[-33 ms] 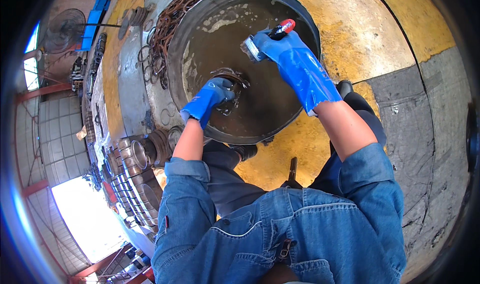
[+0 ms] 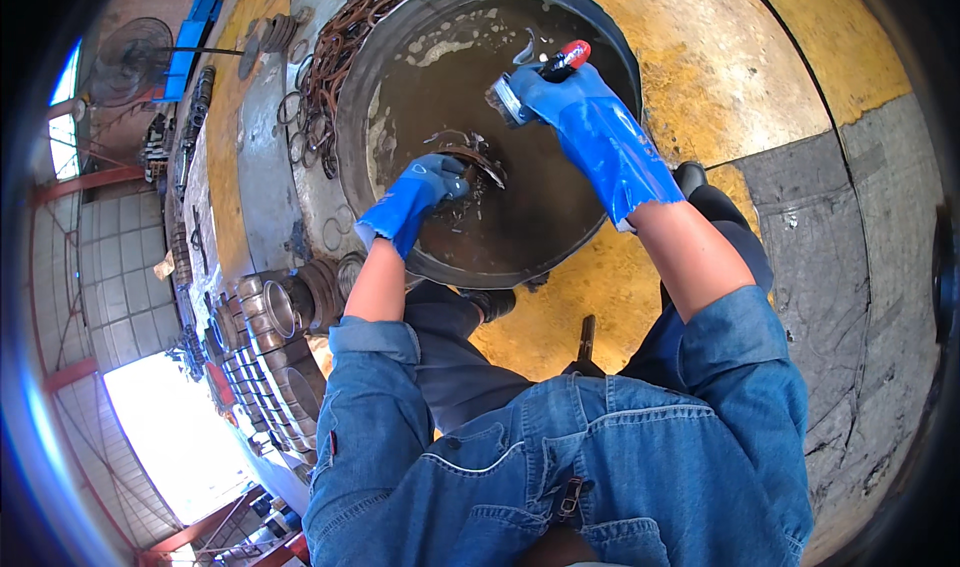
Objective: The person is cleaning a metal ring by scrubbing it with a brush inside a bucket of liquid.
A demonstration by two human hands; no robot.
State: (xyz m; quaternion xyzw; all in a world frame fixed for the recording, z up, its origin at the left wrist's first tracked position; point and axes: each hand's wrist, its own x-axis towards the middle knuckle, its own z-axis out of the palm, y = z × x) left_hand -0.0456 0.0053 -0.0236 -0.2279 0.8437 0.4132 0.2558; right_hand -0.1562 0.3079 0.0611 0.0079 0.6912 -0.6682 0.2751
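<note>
— On the yellow and grey floor point(image 2: 720, 57), starting with the largest?

— Close by the boots and dark trousers, a wide round tub point(image 2: 355, 162), grey-rimmed, holding murky brown liquid point(image 2: 545, 212), with pale foam point(image 2: 440, 47) toward the far left edge.

— And left of the tub?

— Nearer the body, rows of metal cylinders point(image 2: 285, 367), packed side by side. Farther off, close against the tub, a tangled heap of rusty rings point(image 2: 335, 57).

— Now the hands: spread or closed?

— Both closed, both in blue gloves, both above the tub. With the right hand point(image 2: 560, 92), gripping a brush point(image 2: 567, 60) by its red and black handle, red end up and away to the right, flat metal-banded head on the left, clear of the liquid.

— With the left hand point(image 2: 430, 179)?

— Pinching a dark curved ring point(image 2: 485, 159), fingers bent over its near side. Wet, tilted, low at the liquid's surface, left of the tub's middle. How much of it under the liquid, cannot tell.

— Brush touching ring?

— No, well apart, with brown liquid between.
</note>
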